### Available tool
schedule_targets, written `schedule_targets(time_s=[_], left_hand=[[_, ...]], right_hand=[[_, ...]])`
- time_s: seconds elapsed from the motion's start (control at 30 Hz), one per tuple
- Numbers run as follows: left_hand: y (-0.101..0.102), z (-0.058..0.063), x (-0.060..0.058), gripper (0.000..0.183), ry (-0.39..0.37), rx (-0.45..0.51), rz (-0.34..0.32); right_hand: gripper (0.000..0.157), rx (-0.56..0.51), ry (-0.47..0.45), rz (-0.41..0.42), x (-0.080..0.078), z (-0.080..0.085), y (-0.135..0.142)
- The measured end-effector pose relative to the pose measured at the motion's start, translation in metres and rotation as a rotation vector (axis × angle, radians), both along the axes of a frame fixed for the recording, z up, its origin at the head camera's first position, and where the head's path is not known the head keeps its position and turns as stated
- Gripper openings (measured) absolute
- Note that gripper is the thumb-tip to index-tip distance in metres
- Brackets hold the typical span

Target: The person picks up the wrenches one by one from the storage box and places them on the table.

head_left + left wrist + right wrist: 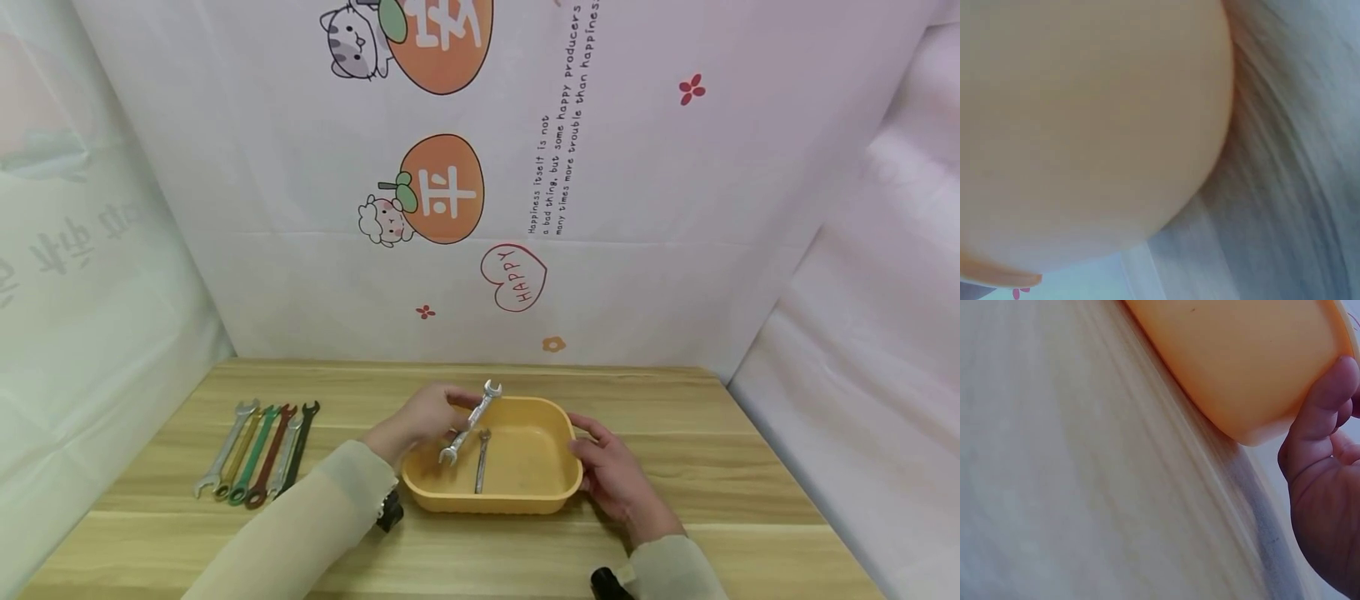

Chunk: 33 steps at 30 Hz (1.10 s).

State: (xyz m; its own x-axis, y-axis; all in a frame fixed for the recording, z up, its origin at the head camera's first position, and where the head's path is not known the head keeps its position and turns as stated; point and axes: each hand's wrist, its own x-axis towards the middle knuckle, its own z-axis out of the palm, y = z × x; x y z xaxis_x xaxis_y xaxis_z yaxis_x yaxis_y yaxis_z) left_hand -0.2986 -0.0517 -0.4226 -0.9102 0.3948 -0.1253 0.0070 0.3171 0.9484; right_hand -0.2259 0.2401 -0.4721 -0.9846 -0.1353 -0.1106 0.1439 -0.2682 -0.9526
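A yellow plastic basin sits on the table, and one small silver wrench lies inside it. My left hand is over the basin's left side and holds a silver open-end wrench, tilted, above the basin's floor. My right hand grips the right rim of the basin; in the right wrist view the thumb of that hand lies along the basin's outer wall. The basin's side fills much of the left wrist view, where the left fingers are barely seen.
To the left, several wrenches lie side by side on the wooden table: a large silver one, a green one, a red one and a black one among them. A printed white cloth hangs behind.
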Motion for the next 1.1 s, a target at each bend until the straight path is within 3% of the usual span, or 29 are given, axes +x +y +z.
schedule_targets(time_s=[0.2, 0.7, 0.9, 1.1], left_hand=[[-0.003, 0.004, -0.001, 0.052, -0.076, 0.095, 0.049], [-0.018, 0.012, 0.001, 0.054, -0.159, 0.213, 0.131], [-0.037, 0.017, 0.003, 0.058, -0.199, 0.275, 0.150], [-0.072, 0.028, 0.004, 0.063, -0.187, 0.300, 0.178]], right_hand=[[0.055, 0.006, 0.013, -0.001, -0.001, 0.000, -0.001], [0.053, 0.028, -0.002, -0.009, 0.000, 0.002, 0.001], [0.053, 0.026, -0.002, -0.007, 0.000, 0.002, 0.001], [0.053, 0.032, 0.015, 0.003, 0.000, 0.002, 0.000]])
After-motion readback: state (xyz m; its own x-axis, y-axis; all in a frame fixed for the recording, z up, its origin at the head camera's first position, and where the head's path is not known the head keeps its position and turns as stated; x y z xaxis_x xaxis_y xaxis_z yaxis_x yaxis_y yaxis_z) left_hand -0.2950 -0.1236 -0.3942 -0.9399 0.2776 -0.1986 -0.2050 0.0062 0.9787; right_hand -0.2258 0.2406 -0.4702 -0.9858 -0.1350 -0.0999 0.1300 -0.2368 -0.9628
